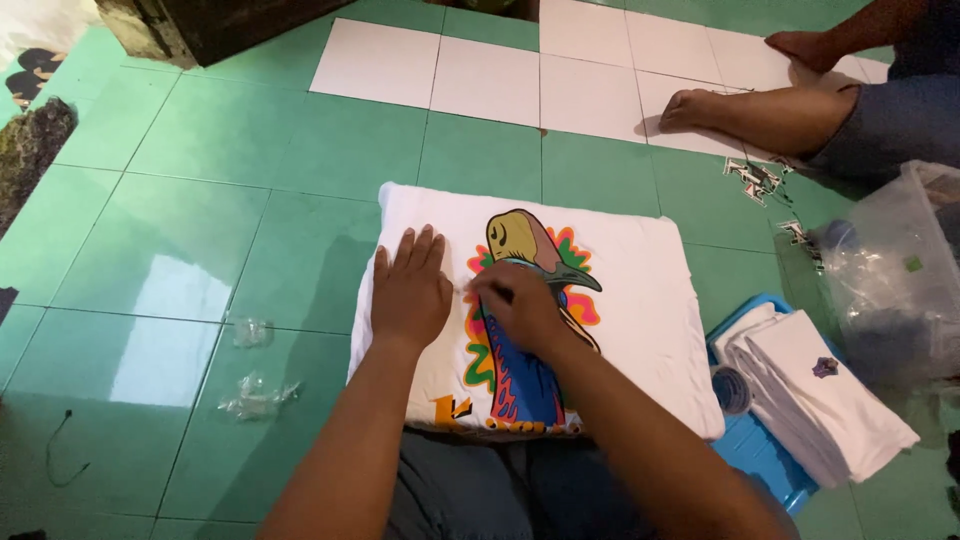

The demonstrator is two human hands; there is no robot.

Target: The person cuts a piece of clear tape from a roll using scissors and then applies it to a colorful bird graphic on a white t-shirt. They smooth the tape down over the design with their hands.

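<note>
Shirt (640, 300) folded on floor | left hand (408, 290) spread flat, pinning fabric | right hand (515, 305) pinching film at print (525, 375).

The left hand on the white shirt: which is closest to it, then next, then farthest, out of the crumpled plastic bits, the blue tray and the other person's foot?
From the left hand, in the head view:
1. Crumpled plastic bits, on the green floor to its left.
2. Blue tray, lower right, holding folded white cloth.
3. Other person's foot, top right on the white tiles.
</note>
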